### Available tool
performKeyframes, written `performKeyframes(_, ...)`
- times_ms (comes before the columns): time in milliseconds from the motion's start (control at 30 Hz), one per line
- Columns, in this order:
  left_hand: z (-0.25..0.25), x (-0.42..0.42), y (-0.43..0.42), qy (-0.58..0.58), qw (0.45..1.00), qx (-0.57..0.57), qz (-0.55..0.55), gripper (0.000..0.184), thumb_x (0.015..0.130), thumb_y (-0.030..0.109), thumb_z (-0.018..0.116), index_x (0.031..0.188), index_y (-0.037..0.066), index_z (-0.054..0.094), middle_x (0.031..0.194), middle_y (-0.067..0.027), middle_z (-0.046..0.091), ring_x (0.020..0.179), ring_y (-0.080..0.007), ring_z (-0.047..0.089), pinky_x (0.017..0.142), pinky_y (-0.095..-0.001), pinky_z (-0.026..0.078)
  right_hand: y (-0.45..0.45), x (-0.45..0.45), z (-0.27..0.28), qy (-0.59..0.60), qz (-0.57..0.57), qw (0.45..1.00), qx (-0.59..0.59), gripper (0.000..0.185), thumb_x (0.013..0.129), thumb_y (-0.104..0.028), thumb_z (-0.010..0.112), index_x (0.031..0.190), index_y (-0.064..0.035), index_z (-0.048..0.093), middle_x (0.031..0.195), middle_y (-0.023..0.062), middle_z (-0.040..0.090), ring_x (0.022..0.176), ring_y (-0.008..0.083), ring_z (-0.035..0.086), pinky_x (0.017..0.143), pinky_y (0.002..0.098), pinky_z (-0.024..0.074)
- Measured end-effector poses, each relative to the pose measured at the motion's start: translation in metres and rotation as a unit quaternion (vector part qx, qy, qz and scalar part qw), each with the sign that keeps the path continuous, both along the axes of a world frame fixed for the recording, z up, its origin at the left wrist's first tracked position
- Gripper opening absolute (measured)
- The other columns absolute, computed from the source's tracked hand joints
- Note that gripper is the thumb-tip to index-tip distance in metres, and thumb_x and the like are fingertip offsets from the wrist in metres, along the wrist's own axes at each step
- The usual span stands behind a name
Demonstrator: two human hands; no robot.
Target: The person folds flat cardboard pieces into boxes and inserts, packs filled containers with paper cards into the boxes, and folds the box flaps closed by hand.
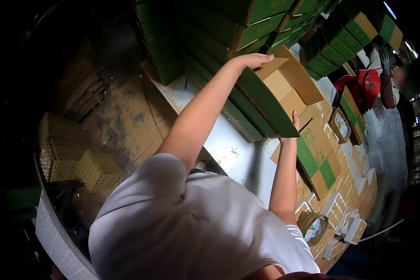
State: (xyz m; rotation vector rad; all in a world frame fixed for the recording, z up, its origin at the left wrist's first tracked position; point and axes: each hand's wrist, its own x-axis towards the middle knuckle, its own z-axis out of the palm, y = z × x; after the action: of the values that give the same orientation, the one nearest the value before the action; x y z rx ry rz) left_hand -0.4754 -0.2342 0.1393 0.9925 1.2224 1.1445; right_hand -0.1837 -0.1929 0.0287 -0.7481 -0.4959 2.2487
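An open cardboard box (266,100), green outside and brown inside, is held tilted between both my hands, its inside facing up and to the right. My left hand (254,60) grips the far end at the upper corner, the thumb lying along the rim. At the near end my right hand (289,136) holds the lower corner, with its thumb up on the inner side and the other fingers mostly hidden under the box. Just right of it lies a green and brown box with flaps spread (318,154).
Tall stacks of green boxes (261,35) rise behind. The table (228,151) carries brown crumbs, white trays (352,228) and baskets (312,226). A co-worker in a red apron (369,88) stands at right. Stacked egg trays (98,170) sit at left.
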Motion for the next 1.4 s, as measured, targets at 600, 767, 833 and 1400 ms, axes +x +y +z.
performKeyframes(600, 0.027, 0.096, -0.095, 0.731, 0.671, 0.087, 0.088, 0.075, 0.086, 0.065, 0.053, 0.138, 0.011, 0.052, 0.143, -0.0339, 0.038, 0.137, -0.0463, 0.033, 0.113, -0.0497, 0.026, -0.022, -0.008, 0.013, -0.539, -0.162, 0.711, 0.421, 0.067, 0.094, -0.043, 0.052, 0.139, 0.0046, 0.04, 0.13, 0.0325, 0.05, 0.123, 0.0452, 0.048, 0.103, 0.0475, 0.0403)
performKeyframes(767, 0.031, 0.096, -0.099, 0.714, 0.686, 0.12, 0.069, 0.061, 0.086, 0.053, 0.061, 0.132, 0.012, 0.058, 0.122, -0.0227, 0.055, 0.12, -0.0405, 0.047, 0.104, -0.0505, 0.035, -0.102, 0.096, -0.003, -0.508, -0.148, 0.773, 0.35, 0.059, 0.086, -0.028, 0.067, 0.134, 0.0019, 0.048, 0.133, 0.0277, 0.05, 0.127, 0.0407, 0.046, 0.104, 0.0444, 0.0398)
performKeyframes(833, 0.037, 0.103, -0.093, 0.694, 0.706, 0.12, 0.071, 0.058, 0.086, 0.048, 0.064, 0.131, 0.012, 0.058, 0.118, -0.0198, 0.054, 0.113, -0.0377, 0.051, 0.098, -0.0471, 0.04, -0.139, 0.165, -0.018, -0.534, -0.121, 0.754, 0.363, 0.053, 0.082, -0.023, 0.072, 0.125, 0.003, 0.055, 0.127, 0.0256, 0.056, 0.118, 0.0374, 0.055, 0.099, 0.0409, 0.0451)
performKeyframes(1400, 0.047, 0.111, -0.063, 0.594, 0.762, -0.258, -0.013, 0.085, 0.076, 0.075, 0.058, 0.129, 0.009, 0.062, 0.141, -0.0158, 0.052, 0.13, -0.0299, 0.05, 0.106, -0.0373, 0.038, -0.273, 0.408, 0.266, 0.166, -0.269, 0.49, 0.812, 0.047, 0.087, -0.059, 0.06, 0.081, -0.0147, 0.044, 0.074, 0.0003, 0.033, 0.067, 0.0149, 0.034, 0.075, 0.038, 0.0394)
